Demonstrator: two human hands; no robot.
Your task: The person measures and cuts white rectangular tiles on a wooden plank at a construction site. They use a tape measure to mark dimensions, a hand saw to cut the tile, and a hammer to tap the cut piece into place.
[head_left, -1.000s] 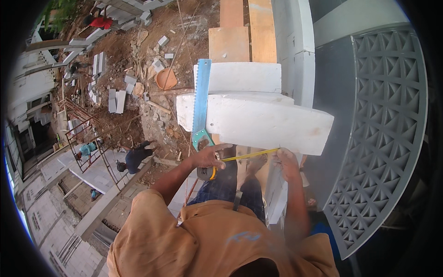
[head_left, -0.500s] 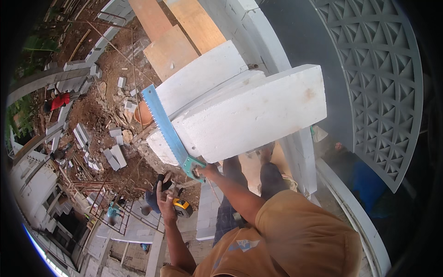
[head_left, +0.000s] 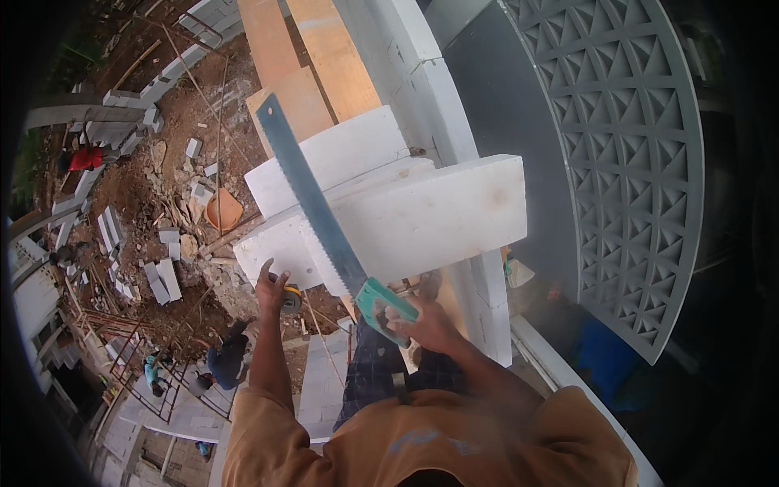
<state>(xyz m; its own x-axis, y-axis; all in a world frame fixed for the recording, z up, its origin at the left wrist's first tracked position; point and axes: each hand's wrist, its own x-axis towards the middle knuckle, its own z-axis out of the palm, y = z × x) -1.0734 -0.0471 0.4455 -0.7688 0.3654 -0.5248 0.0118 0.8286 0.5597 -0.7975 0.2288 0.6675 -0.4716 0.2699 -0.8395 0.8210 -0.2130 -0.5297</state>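
My right hand (head_left: 428, 326) is closed round the green handle of a hand saw (head_left: 312, 195). The saw's long toothed blade points up and to the left, passing in front of the white blocks. At the left end of the stack, my left hand (head_left: 271, 290) holds a yellow and black tape measure (head_left: 290, 301), partly hidden by the hand; its thumb and a finger reach up near the block edge. The top white block (head_left: 438, 215) lies crosswise over another white block (head_left: 280, 252). Behind them is a further white slab (head_left: 333, 158).
Wooden boards (head_left: 329, 53) extend beyond the blocks. A white block wall (head_left: 446, 114) runs along the right, beside a grey patterned panel (head_left: 625, 154). Far below on the left are rubble, an orange basin (head_left: 224, 209), scaffolding and several people, one in dark clothes (head_left: 227, 357).
The saw has moved right and nearer to me, its blade now crossing in front of the blocks. My left hand has gone forward with the tape measure, up to the stack's left end.
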